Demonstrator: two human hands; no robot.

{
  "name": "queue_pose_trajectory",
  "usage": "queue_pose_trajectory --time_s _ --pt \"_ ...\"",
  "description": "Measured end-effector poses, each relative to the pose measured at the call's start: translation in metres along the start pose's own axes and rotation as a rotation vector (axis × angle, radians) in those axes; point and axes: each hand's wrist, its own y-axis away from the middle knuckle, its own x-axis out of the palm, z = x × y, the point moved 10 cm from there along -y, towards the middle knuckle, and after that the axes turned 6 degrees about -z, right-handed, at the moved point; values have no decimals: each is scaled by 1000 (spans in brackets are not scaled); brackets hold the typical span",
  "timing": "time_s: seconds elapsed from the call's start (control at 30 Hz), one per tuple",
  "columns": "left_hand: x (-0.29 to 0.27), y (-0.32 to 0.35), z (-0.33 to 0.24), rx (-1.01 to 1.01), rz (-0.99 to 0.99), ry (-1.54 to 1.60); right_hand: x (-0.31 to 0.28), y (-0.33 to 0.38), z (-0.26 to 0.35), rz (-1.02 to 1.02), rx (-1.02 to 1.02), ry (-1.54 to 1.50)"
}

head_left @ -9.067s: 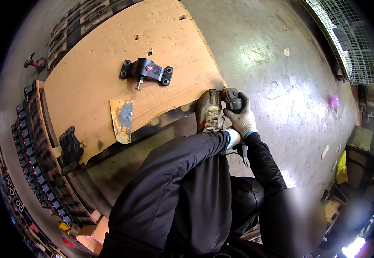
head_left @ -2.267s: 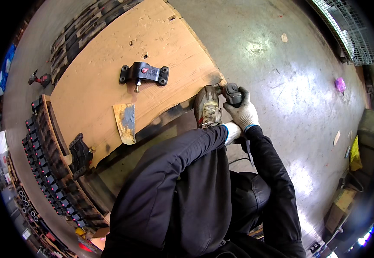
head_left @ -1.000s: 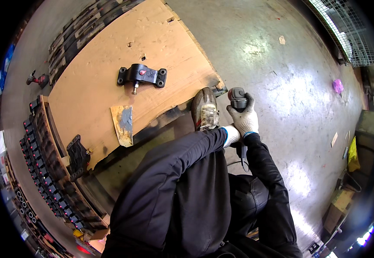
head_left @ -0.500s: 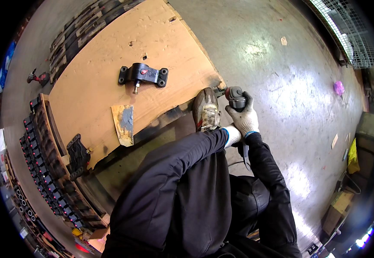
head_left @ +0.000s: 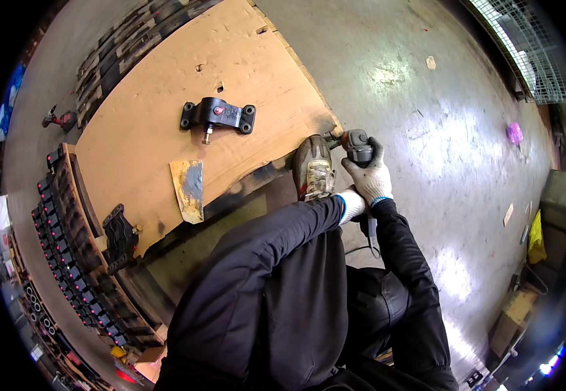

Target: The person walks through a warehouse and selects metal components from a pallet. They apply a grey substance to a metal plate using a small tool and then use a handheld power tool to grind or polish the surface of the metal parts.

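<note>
Beside the near right corner of the brown board (head_left: 257, 52), both my gloved hands hold a corded power tool that looks like an angle grinder (head_left: 359, 151). My right hand (head_left: 372, 177) is wrapped round it just behind its dark head. Lower down, my left hand (head_left: 353, 204) is closed on its body, mostly hidden behind the right wrist. The tool's front end lies close to the board's corner, next to my shoe (head_left: 313, 169), which is set at the board's edge. A black metal bracket (head_left: 216, 115) with a bolt sticking out stands on the board.
On the board lie a stained cardboard piece (head_left: 188, 189) and, at left, another black bracket (head_left: 121, 238). Several black parts with red dots (head_left: 68, 260) line the left side. A red cordless tool (head_left: 60, 120) sits far left. The tool's cord (head_left: 364, 249) loops by my knee.
Almost nothing differs. The whole view has shifted by a few pixels, while both hands keep their hold on the grinder in the same place.
</note>
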Motion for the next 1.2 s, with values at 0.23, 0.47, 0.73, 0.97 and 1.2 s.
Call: queue_pose_trajectory --time_s 0.23,0.47,0.73,0.97,1.2 --pt "-9 -22 22 29 -14 -28 6 0 6 27 -13 23" --pt "-1 -7 7 8 6 -56 0 -4 1 7 -9 5" --pt "-2 -4 4 18 5 -101 4 0 -2 35 4 21" --pt "4 14 -22 47 -27 -271 -10 -1 -14 -39 81 -65" --pt "21 54 -49 -1 224 -564 -55 26 -41 -202 104 -281"
